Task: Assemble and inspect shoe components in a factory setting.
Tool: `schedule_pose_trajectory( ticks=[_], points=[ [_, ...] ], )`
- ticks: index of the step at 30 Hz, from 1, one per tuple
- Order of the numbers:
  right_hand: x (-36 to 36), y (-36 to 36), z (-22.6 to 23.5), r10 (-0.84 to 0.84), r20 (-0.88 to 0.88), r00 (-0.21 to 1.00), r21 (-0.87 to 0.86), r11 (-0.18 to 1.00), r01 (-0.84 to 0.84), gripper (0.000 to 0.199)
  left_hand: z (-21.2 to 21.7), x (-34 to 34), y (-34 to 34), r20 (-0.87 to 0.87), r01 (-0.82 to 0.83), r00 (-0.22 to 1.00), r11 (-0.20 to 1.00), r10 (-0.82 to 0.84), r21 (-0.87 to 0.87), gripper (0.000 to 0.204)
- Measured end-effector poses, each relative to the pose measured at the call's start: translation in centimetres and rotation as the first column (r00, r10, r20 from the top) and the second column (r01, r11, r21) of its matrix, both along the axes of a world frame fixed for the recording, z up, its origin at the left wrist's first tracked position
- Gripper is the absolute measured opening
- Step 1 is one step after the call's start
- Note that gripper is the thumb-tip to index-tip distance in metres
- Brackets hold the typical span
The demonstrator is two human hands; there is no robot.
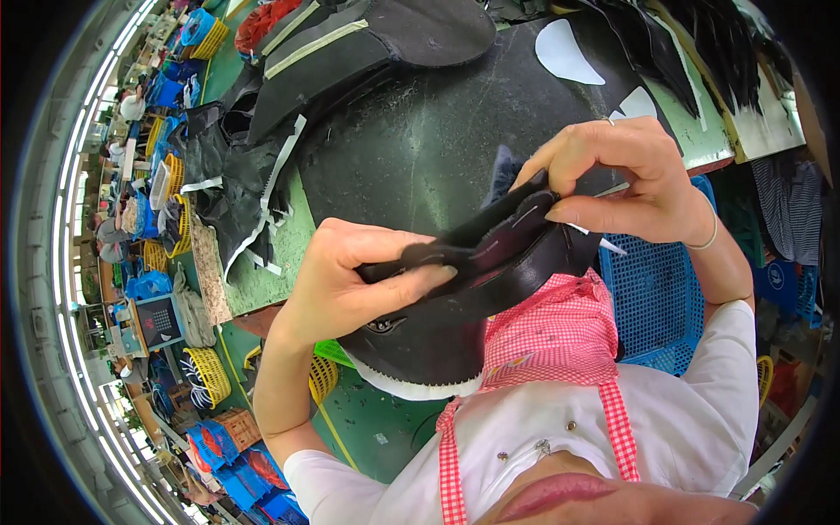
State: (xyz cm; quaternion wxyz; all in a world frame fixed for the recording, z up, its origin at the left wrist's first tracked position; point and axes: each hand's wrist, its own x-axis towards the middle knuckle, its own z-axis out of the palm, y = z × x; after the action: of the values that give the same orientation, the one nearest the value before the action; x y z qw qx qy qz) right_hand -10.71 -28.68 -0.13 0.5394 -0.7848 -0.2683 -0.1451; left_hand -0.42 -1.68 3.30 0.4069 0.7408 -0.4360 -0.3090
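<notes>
My left hand (350, 276) and my right hand (617, 179) hold a black leather boot upper (516, 271) up in front of my apron. The left thumb and fingers pinch its folded top edge at one end. At the other end, my right thumb and forefinger close on the same edge. Dark fuzzy lining shows along the fold, with a light stitch-like line inside. The lower part hangs toward me and ends in a white zigzag-cut border (411, 385). A dark fluffy tuft (503, 175) stands just beyond the upper.
A black work mat (394, 140) covers much of the green table. Stacked black pieces with pale strips (324, 52) lie at the far left, above crumpled black pieces (232, 166). White curved pieces (567, 52) lie far right. A blue plastic basket (652, 297) stands beside me.
</notes>
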Motion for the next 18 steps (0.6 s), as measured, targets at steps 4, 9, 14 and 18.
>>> schedule_pose_trajectory(
  ticks=[4, 9, 14, 18],
  points=[
    [-0.2, 0.4, -0.1, -0.003, -0.112, 0.994, 0.175, 0.984, 0.023, 0.015, -0.2, 0.3, 0.0, 0.081, 0.083, 0.994, 0.985, -0.071, -0.151, 0.022],
    [-0.3, 1.2, -0.3, -0.017, -0.198, 0.98, 0.265, 0.962, 0.07, 0.015, -0.2, 1.0, -0.2, 0.415, 0.249, 0.897, 0.95, -0.154, -0.188, 0.026],
    [-0.6, 2.0, -0.7, -0.131, -0.237, 0.962, 0.4, 0.89, 0.22, 0.016, 2.2, -1.1, -1.8, 0.368, 0.054, 0.929, 0.998, -0.04, -0.028, 0.033],
    [-0.8, 2.3, -0.1, -0.141, -0.217, 0.966, 0.446, 0.866, 0.226, 0.02, 0.9, -2.4, -2.5, 0.324, -0.122, 0.936, 0.99, 0.138, -0.068, 0.022]
  ],
)
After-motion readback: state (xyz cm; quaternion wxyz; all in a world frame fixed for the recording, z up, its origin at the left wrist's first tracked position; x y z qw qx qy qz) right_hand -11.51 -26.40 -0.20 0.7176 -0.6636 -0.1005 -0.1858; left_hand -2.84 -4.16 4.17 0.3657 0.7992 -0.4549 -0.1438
